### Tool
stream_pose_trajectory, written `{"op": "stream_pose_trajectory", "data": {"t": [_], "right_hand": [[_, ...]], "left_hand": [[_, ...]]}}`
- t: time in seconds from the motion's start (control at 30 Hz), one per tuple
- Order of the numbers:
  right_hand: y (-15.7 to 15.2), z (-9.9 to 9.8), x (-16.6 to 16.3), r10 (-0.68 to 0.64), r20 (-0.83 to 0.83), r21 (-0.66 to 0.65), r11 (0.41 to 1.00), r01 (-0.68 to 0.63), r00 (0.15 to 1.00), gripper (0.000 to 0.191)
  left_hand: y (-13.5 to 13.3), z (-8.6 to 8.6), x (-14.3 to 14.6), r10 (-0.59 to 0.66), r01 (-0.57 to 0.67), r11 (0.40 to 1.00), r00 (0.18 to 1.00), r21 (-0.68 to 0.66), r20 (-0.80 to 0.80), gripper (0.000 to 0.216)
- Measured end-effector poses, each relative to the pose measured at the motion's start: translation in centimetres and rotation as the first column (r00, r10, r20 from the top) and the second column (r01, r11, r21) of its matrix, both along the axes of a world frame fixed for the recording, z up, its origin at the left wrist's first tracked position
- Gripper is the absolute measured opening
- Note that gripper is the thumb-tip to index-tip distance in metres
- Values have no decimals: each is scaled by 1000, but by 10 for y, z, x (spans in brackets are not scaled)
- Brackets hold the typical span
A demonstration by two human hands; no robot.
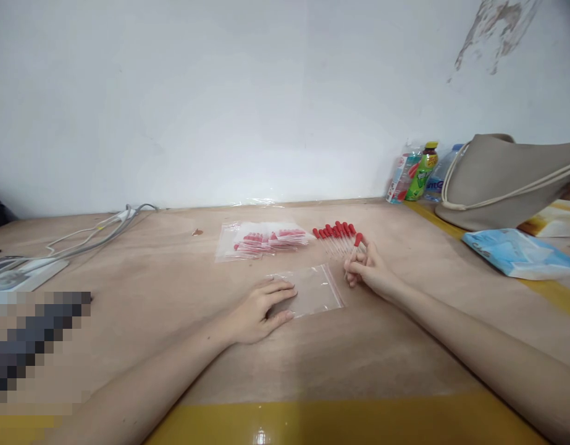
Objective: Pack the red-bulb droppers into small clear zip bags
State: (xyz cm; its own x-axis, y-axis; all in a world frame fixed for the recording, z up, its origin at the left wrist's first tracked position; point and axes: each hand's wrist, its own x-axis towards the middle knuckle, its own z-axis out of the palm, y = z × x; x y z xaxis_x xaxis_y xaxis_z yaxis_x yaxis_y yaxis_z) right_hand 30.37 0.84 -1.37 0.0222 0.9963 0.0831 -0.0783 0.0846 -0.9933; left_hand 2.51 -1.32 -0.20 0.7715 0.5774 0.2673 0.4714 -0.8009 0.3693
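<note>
My left hand (261,309) lies flat on the wooden table (173,290), fingers stretched out, its fingertips resting on the left edge of an empty clear zip bag (317,289). My right hand (370,270) is closed around a thin clear dropper with a red bulb (357,240), just right of that bag. Beyond it a row of several red-bulbed droppers (335,236) lies loose on the table. To their left sits a pile of clear bags filled with red-bulbed droppers (264,240).
Grey and white cables (99,232) and a flat white device (20,275) lie at the left. At the back right stand several bottles (421,172), a beige bag (507,182) and a blue packet (520,253). Yellow tape (340,420) edges the table.
</note>
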Motion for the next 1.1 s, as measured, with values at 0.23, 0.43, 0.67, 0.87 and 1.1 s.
{"op": "stream_pose_trajectory", "data": {"t": [0.23, 0.43, 0.67, 0.87, 1.1], "right_hand": [[-1, 0, -11, -78, 9, -50, 996, 78, 997, 96], [6, -9, -10, -177, -4, -31, 984, 177, 984, 71], [6, -10, -10, -208, 12, 12, 978, 208, 978, 61], [7, -10, -10, -214, 8, 11, 977, 214, 977, 56], [4, -6, -13, -201, -42, -28, 979, 200, 979, 45]], "left_hand": [[-1, 1, 0, 13, -13, 1000, 1000, -3, -7, 40], [0, 1, 0, 13, -13, 1000, 1000, -8, -18, 40], [-2, 3, 0, 25, -26, 1000, 999, -16, -23, 41], [-2, 2, 0, 14, -14, 1000, 1000, -8, -18, 40], [-2, 1, -1, 17, -17, 1000, 1000, -12, -14, 41]]}}
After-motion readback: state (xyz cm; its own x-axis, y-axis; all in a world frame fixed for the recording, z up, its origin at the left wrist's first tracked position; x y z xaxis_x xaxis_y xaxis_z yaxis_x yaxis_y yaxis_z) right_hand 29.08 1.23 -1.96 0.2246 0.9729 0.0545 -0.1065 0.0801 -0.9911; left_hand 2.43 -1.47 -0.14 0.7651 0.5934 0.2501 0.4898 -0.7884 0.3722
